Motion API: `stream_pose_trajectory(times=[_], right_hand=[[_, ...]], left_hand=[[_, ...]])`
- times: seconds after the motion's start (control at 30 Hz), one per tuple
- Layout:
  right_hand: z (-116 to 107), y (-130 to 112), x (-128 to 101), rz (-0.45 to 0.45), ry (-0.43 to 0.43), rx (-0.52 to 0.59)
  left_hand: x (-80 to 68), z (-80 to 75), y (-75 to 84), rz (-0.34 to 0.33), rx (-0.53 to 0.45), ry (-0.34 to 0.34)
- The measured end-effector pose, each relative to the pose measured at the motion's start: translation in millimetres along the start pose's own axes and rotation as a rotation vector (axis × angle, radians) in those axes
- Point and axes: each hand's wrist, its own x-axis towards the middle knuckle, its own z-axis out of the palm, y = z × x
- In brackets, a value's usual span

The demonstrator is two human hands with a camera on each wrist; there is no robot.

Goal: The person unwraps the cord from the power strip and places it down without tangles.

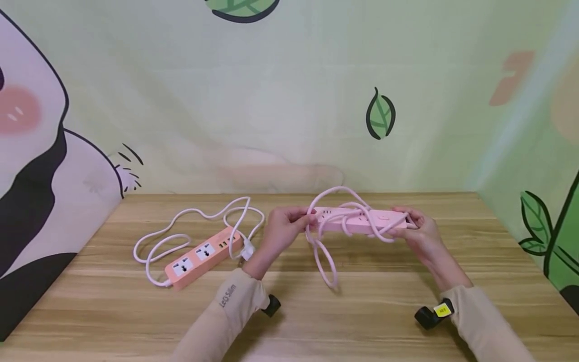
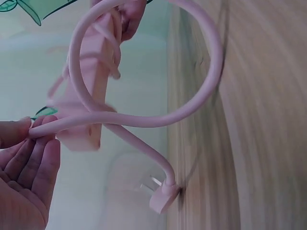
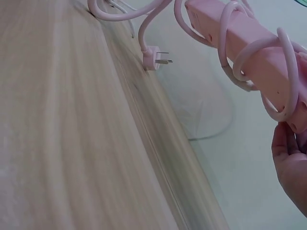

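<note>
Two beige sleeves [image 1: 235, 306] reach in from the near edge of the wooden table [image 1: 362, 311], each wrist carrying a small black camera mount. The left hand [image 1: 282, 229] is raised above the tabletop, its fingers curled to pinch the pink cord [image 1: 323, 251] at the left end of a pale pink power strip [image 1: 362, 220]; the left wrist view shows the fingertips [image 2: 41, 122] closed on the cord right beside the strip's end. The right hand [image 1: 418, 231] grips the strip's opposite end, fingers wrapped round it and palm turned inward. Held level between both hands above the middle of the table, the strip has its cord looped loosely over its body, and a longer loop hangs down to the wood, ending in the plug [image 3: 154, 57]. Well to the left, a second, orange power strip [image 1: 201, 251] lies flat on the table with its white cable [image 1: 190, 221] sprawled around it.
</note>
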Motion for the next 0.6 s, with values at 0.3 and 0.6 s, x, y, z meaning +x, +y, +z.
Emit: stream_pose_trajectory(times=[0.3,0.6], right_hand=[[-7,-5,-6,-0.021,-0.074,0.09],[-5,-16,-3,-0.053,-0.104,0.18]], left_hand=[[10.6,-5.8,-4.8,-0.038,-0.047,0.068],[12.7,-12.9,-7.4,-0.052,0.014,0.101]])
